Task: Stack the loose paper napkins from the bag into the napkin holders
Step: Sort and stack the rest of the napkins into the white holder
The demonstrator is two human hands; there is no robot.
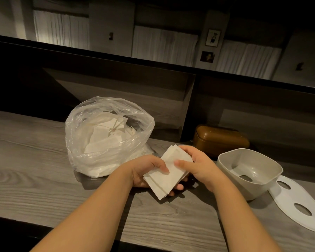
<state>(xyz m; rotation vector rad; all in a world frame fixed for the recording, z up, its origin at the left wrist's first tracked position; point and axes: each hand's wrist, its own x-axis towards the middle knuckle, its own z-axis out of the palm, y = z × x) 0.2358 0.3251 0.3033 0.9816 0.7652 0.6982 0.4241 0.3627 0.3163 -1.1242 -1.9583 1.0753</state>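
A small stack of white paper napkins [168, 176] is held above the wooden counter in both hands. My left hand [145, 171] grips it from below, thumb on top. My right hand [198, 166] holds its right edge, thumb pressing the top sheet and fingers curled over the far corner. Behind and to the left, a clear plastic bag [105, 137] lies open with several loose napkins inside. An empty grey napkin holder [251, 171] stands to the right with its open side up. Its white lid [302, 202] with oval holes lies flat beside it.
A brown closed napkin holder [220, 139] sits at the back of the counter, right of the bag. The grey wood-grain counter [43, 170] ends at a dark front edge near me. A dark partition wall rises behind the counter.
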